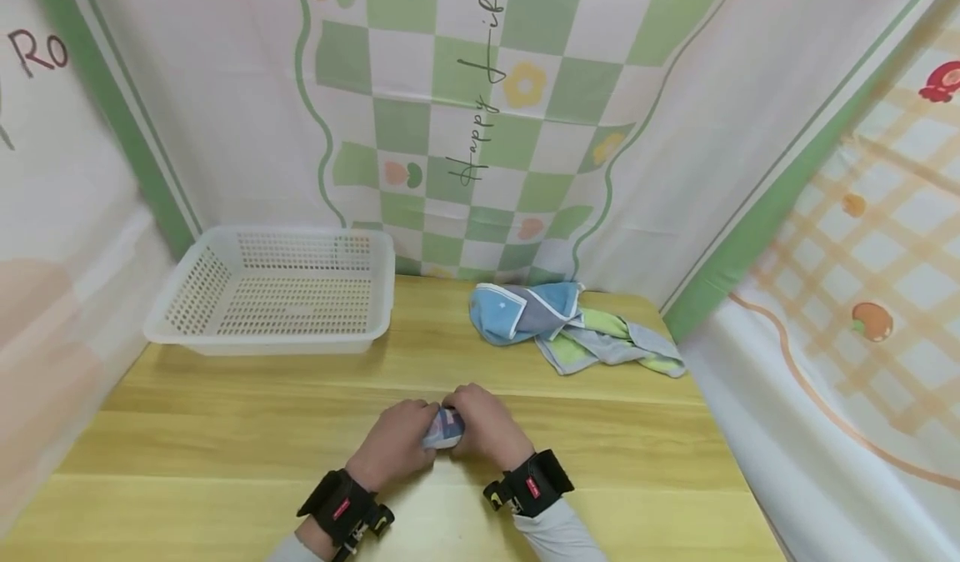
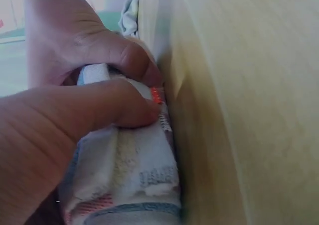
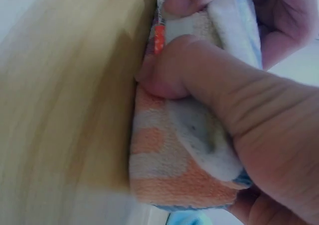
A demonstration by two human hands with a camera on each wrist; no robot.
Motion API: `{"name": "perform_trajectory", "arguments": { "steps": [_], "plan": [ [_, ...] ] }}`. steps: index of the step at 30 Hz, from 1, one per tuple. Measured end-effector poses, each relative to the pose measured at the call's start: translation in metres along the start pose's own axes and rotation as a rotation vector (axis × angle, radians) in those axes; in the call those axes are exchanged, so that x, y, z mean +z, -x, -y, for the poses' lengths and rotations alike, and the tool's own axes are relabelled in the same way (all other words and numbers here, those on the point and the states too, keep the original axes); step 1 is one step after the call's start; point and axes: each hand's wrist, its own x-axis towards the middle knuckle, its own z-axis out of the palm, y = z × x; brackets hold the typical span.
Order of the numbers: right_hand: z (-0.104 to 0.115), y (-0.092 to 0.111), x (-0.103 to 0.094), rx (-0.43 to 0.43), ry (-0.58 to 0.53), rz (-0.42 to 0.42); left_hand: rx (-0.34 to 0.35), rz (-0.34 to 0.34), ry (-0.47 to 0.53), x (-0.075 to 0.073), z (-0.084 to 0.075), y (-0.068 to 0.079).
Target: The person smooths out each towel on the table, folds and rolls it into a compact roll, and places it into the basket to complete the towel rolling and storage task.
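Both hands are on a small folded towel (image 1: 444, 430) low over the wooden table, near the middle of the head view. My left hand (image 1: 396, 439) grips its left side and my right hand (image 1: 487, 424) its right side. In the left wrist view the thumb presses on the white layers of the towel (image 2: 144, 155), which show a blue edge and a small orange tag. The right wrist view shows that thumb pinching the towel's orange and grey end (image 3: 164, 155). The fingers behind the bundle are mostly hidden.
A white perforated plastic basket (image 1: 281, 348) stands at the back left. Toward the back right lie a crumpled blue and grey cloth (image 1: 495, 316) and a green and grey cloth (image 1: 600, 348), overlapping. Printed curtains (image 1: 480, 128) hang behind the wooden table (image 1: 225, 437) and along its sides.
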Motion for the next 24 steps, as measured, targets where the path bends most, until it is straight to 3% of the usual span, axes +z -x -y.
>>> {"name": "perform_trajectory", "arguments": {
  "steps": [8, 17, 20, 24],
  "plan": [
    [-0.004, -0.003, 0.001, -0.028, -0.048, 0.017, -0.040, 0.018, 0.001, 0.000, -0.002, 0.000],
    [-0.009, -0.014, -0.011, -0.114, -0.078, -0.021, -0.110, -0.005, 0.126, -0.007, 0.003, -0.007],
    [-0.009, -0.020, -0.021, -0.139, -0.118, -0.049, -0.111, -0.045, 0.132, -0.017, 0.002, -0.011],
    [-0.008, -0.032, -0.039, -0.172, -0.215, -0.126, -0.121, -0.124, 0.126, -0.043, -0.001, -0.022]
  ]
}}
